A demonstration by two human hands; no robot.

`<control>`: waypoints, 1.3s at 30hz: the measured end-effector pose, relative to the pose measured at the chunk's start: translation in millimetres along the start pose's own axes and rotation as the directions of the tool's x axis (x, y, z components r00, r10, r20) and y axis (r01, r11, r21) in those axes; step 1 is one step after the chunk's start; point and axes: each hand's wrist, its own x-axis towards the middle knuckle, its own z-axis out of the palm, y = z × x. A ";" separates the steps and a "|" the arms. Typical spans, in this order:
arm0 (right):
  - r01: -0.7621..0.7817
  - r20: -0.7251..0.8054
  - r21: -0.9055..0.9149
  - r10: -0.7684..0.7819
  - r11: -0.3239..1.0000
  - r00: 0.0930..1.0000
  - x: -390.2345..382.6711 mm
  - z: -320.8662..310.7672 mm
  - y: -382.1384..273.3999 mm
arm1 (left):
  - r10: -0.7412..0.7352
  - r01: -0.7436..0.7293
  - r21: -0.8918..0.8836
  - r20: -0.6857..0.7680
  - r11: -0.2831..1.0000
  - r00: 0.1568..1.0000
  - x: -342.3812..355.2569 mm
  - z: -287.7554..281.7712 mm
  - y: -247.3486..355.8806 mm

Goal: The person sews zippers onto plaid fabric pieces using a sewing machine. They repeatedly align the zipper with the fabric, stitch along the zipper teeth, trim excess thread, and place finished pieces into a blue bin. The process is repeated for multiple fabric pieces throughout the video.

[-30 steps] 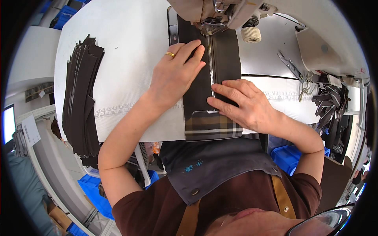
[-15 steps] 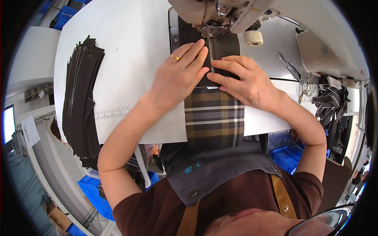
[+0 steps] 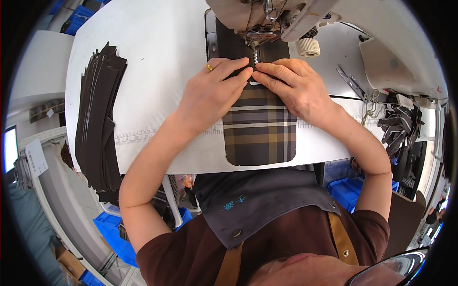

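Note:
A plaid fabric panel [image 3: 260,136] with rounded near corners lies on the white table, joined to dark brown fabric [image 3: 275,50] at its far end. A silver metal zipper [image 3: 255,54] runs up the dark part to the needle area of a sewing machine [image 3: 260,35]. My left hand [image 3: 210,93] is closed at the zipper's left side, index finger and thumb pinching at the fabric. My right hand [image 3: 303,88] does the same on the right, its thumb and index nearly meeting the left ones. The other fingers of both hands are partly hidden underneath.
A stack of dark fabric strips [image 3: 98,119] lies at the left. Scissors [image 3: 350,82] and a bunch of dark scraps [image 3: 401,126] are at the right. A ruler strip [image 3: 138,137] crosses the table. Blue bins [image 3: 117,236] stand below it.
The plaid panel and zipper have moved away from me, toward and under the machine. Both hands have drawn closer together at the zipper; the left fingers, stretched flat before, are now more bent.

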 end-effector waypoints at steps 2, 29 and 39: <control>-0.003 0.005 0.040 0.003 0.999 1.000 0.2 0.5 3.4 | -0.006 0.006 -0.025 -0.002 1.000 1.000 1.2 -0.5 -1.8; -0.055 -0.186 -0.013 0.052 0.998 0.981 27.2 25.8 28.6 | -0.063 0.051 -0.097 -0.123 0.994 0.990 24.7 9.6 -27.1; -0.267 0.166 0.521 0.210 0.811 0.964 22.4 -20.6 14.0 | -0.474 0.466 -0.403 0.088 0.787 0.876 45.3 1.0 -28.0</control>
